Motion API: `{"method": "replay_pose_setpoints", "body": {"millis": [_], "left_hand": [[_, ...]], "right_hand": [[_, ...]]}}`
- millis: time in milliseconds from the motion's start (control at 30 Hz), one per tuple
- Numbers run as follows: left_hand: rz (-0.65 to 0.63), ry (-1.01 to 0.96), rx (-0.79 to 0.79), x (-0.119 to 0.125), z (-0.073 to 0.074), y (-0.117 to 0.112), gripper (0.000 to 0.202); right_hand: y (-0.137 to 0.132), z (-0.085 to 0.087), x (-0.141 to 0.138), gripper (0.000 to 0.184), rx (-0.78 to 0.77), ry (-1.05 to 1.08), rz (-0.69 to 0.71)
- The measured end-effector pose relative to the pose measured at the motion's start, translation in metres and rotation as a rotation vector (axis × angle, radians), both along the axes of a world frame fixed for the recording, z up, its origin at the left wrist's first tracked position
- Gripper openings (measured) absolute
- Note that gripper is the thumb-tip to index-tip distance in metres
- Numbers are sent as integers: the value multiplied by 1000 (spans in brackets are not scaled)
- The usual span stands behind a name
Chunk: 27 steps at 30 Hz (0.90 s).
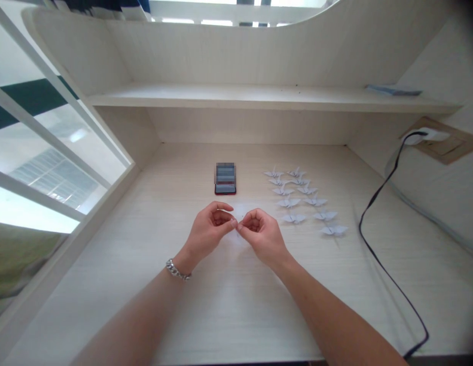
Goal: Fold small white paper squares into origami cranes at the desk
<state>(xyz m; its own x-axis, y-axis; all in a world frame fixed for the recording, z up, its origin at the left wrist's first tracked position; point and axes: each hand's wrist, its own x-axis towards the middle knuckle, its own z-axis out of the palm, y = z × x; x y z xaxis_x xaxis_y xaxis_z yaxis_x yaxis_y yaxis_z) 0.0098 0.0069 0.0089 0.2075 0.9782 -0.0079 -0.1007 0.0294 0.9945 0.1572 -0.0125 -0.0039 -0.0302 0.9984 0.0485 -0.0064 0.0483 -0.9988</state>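
Observation:
Both my hands meet over the middle of the desk, fingertips pinched close together. Between them is a small piece of white paper (pixel 241 210), which barely stands out from the pale desktop; its folds cannot be made out. My left hand (pixel 213 226), with a silver chain bracelet (pixel 178 270) at the wrist, pinches it with thumb and curled fingers. From the other side my right hand (pixel 263 234) pinches it between thumb and forefinger. To the right, several white folded paper cranes (pixel 294 218) stand in two slanting rows.
A phone (pixel 225 179) lies just beyond my hands. Along the right side a black cable (pixel 377 256) runs from a plug in the wall socket (pixel 450 145) to the desk's front edge. Above the back spans a shelf (pixel 236 96) with a flat bluish item (pixel 393 90). White bars (pixel 38 195) flank the left.

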Motion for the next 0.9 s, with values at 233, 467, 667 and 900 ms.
{"method": "replay_pose_setpoints", "body": {"millis": [233, 467, 667, 900], "left_hand": [[88, -7, -8, 5, -4, -3, 28], [84, -26, -38, 2, -7, 2, 30], [98, 8, 41, 2, -5, 0, 24], [56, 40, 60, 4, -6, -2, 24]], "right_hand": [[-5, 3, -2, 10, 117, -185, -25], [-3, 4, 0, 9, 109, -175, -50], [-2, -1, -1, 15, 52, -86, -5], [-1, -1, -2, 12, 61, -100, -23]]}}
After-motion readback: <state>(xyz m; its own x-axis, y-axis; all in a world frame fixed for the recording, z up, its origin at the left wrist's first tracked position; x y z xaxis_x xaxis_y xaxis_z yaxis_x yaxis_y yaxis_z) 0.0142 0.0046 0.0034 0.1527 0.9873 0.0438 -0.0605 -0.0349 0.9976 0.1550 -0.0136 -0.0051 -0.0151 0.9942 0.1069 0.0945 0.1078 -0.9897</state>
